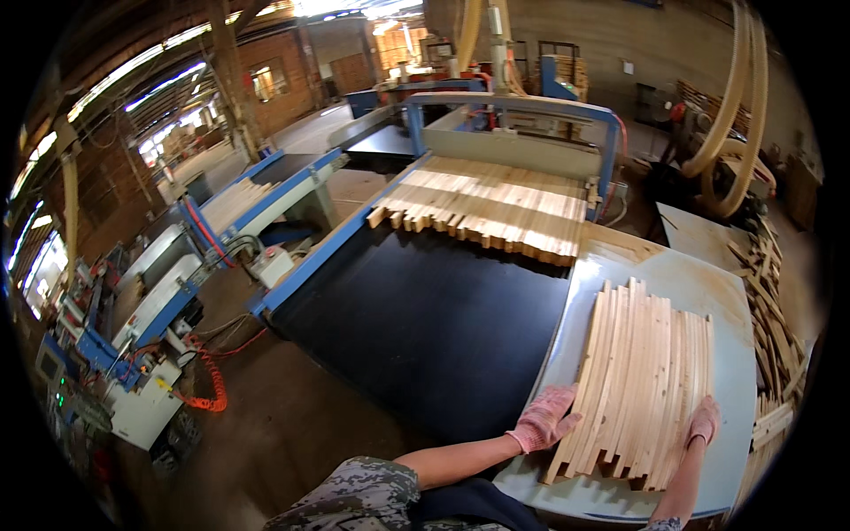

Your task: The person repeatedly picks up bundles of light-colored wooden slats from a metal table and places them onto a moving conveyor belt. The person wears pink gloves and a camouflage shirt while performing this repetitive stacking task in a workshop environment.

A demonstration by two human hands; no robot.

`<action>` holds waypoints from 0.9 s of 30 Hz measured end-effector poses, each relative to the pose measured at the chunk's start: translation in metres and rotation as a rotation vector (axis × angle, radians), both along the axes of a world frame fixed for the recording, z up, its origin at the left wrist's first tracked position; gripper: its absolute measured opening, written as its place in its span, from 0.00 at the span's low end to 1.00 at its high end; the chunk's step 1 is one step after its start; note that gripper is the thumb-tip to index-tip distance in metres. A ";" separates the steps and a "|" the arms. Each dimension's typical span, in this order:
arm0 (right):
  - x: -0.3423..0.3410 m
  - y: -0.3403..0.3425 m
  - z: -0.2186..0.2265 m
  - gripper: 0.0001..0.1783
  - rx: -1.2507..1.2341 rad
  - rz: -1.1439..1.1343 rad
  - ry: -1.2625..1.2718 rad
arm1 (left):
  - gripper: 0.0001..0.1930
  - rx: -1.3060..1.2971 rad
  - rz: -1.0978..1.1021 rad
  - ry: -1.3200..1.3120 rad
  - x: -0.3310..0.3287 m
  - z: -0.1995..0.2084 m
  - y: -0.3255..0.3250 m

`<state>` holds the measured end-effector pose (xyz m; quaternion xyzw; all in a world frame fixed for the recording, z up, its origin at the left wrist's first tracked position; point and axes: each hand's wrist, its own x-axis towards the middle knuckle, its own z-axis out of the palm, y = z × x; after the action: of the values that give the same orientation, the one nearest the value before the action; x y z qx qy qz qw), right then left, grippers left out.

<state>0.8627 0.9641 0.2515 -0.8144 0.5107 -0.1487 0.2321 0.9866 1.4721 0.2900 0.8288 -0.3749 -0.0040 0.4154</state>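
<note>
The left hand [547, 418], in a pink glove, is not closed around anything; its fingers are extended and lie against the left side of the wooden strips [639, 380]. The right hand [704, 421], also in a pink glove, is at their right side, near the lower end; I cannot tell if its fingers are curled on the wood. So the strips lie between the two hands, side by side, with uneven ends, on the pale table [733, 372]. The left forearm comes from below and stretches to the right, with the camouflage sleeve [367, 491] behind it. The right forearm rises from the lower edge, steeply. Left of the table is the black belt [425, 327], with more strips [496, 203] at its far end.
</note>
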 end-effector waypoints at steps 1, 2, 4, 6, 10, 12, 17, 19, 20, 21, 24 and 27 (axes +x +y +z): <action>0.002 -0.003 -0.004 0.33 0.043 0.013 -0.015 | 0.36 0.003 0.016 -0.013 0.001 -0.005 0.000; 0.003 -0.001 -0.006 0.35 0.042 -0.002 -0.047 | 0.36 0.002 0.026 -0.027 0.000 -0.012 -0.001; 0.002 0.000 -0.012 0.39 0.041 -0.044 -0.109 | 0.36 0.001 0.015 -0.023 0.002 -0.018 0.000; 0.001 0.001 -0.020 0.40 0.140 -0.075 -0.287 | 0.36 0.000 0.031 -0.054 0.002 -0.025 -0.004; 0.004 0.006 -0.005 0.41 0.224 -0.109 -0.273 | 0.37 0.056 0.043 -0.035 -0.001 -0.023 -0.003; 0.005 0.008 0.004 0.41 0.183 -0.118 -0.135 | 0.37 0.075 0.041 -0.019 -0.001 -0.021 -0.003; 0.007 0.044 0.042 0.39 0.192 -0.077 -0.075 | 0.37 0.133 0.067 0.005 -0.002 -0.023 0.000; 0.015 0.058 0.060 0.39 0.085 -0.091 0.149 | 0.37 0.116 0.074 -0.014 -0.003 -0.025 0.000; 0.014 0.058 0.058 0.37 0.078 -0.092 0.127 | 0.37 0.107 0.076 -0.025 -0.003 -0.026 0.000; 0.012 0.056 0.052 0.35 0.073 -0.093 0.105 | 0.36 0.060 0.076 -0.052 -0.002 -0.027 0.002; 0.003 0.029 0.020 0.29 0.107 0.024 -0.205 | 0.33 -0.015 0.023 -0.071 0.002 -0.013 -0.006; -0.025 -0.012 -0.030 0.22 -0.026 0.127 -0.440 | 0.25 -0.020 -0.038 -0.022 0.007 0.008 -0.010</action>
<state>0.8377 0.9524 0.2213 -0.7956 0.3937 -0.3143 0.3363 0.9932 1.4620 0.2982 0.8173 -0.3951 0.0013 0.4195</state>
